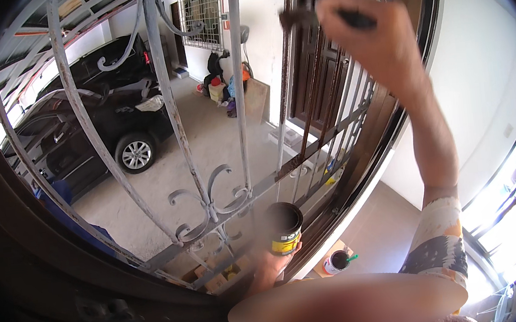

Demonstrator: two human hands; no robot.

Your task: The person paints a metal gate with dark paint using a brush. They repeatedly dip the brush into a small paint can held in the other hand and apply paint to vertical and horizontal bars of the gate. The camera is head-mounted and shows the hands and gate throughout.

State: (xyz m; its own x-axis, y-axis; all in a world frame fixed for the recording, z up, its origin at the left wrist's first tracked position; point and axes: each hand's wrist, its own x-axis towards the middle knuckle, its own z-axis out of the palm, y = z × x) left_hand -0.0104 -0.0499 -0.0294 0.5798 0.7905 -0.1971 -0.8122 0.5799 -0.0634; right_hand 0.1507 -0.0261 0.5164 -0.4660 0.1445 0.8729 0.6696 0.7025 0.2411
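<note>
the left hand [275, 262] curls round the can [285, 231], likely heavy, best held low; the right hand [376, 35] clasps a probably light brush [302, 18].

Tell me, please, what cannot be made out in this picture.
Head view, brush: tip blurred, perhaps by motion.
Head view, left hand: partly hidden by the can and blur.
Head view, can: contents lost in shadow.
Head view, far car: lower body behind the near car.
</note>
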